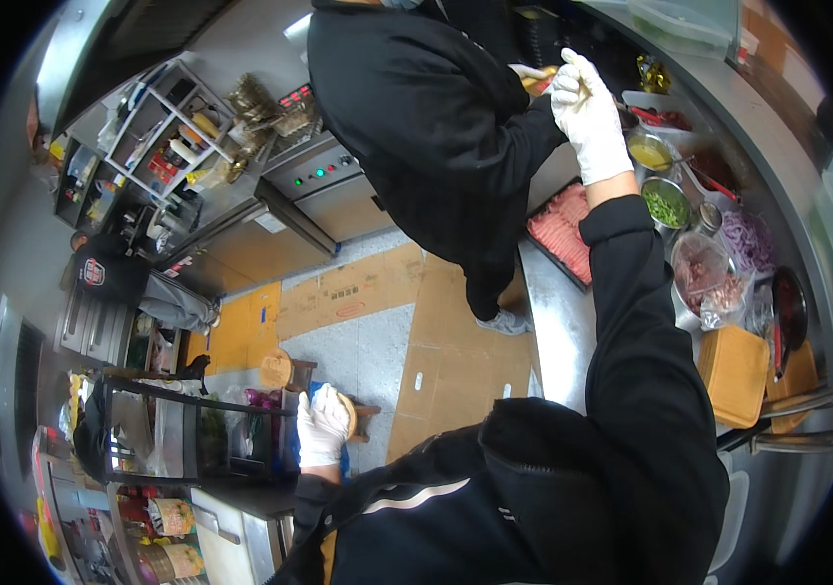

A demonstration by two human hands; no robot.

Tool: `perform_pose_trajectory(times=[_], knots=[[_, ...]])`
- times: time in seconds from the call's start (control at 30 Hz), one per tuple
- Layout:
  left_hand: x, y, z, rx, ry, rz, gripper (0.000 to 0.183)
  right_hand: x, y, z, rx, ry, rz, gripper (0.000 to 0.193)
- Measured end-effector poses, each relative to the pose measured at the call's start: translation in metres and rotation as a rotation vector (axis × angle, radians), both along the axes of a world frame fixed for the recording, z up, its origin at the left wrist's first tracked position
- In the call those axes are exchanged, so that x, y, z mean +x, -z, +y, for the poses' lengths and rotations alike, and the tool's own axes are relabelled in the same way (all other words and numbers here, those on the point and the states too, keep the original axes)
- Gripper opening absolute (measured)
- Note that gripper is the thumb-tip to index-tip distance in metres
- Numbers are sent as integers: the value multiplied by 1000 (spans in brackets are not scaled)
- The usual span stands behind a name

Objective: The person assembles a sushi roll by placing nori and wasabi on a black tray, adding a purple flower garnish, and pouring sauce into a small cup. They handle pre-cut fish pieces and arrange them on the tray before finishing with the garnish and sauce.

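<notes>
Gripping a round tan bun (346, 409), the white-gloved left hand (322, 426) is closed. The white-gloved right hand (587, 107) is curled above the steel worktop's (558, 331) far edge; contents cannot be told. The bun could be dropped if squeezed loosely.

A long steel tabletop (558, 331) runs along the right side of the room. On its far part lies a tray of sliced pink meat (561, 232). Right of that stand a small bowl of yellow sauce (649, 153) and a bowl of chopped greens (667, 206), with purple onion slices (750, 239) beyond. Nearer sit a bagged bowl of meat (704, 273), a dark pan (791, 307) and an orange-brown lidded box (733, 375). Flattened cardboard sheets (358, 292) cover the floor (363, 361) to the left.
</notes>
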State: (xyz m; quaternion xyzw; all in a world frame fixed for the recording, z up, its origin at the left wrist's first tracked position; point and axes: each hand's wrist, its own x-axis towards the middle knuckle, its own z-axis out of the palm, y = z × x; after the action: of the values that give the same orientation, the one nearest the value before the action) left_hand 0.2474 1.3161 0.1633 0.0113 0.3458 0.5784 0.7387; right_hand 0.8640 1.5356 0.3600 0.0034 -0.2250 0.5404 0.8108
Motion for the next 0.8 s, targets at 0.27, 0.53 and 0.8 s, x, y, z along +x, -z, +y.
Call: perform_pose_trajectory(times=[0.27, 0.53, 0.8], knots=[[7, -5, 6, -47, -55, 14, 62, 2, 13, 29, -25, -1, 12, 41], [30, -46, 10, -40, -204, 92, 57, -55, -13, -12, 116, -136, -50, 12], [-32, -10, -36, 75, -224, -164, 54, -308, 121, -87, 111, 107, -1086, 13]])
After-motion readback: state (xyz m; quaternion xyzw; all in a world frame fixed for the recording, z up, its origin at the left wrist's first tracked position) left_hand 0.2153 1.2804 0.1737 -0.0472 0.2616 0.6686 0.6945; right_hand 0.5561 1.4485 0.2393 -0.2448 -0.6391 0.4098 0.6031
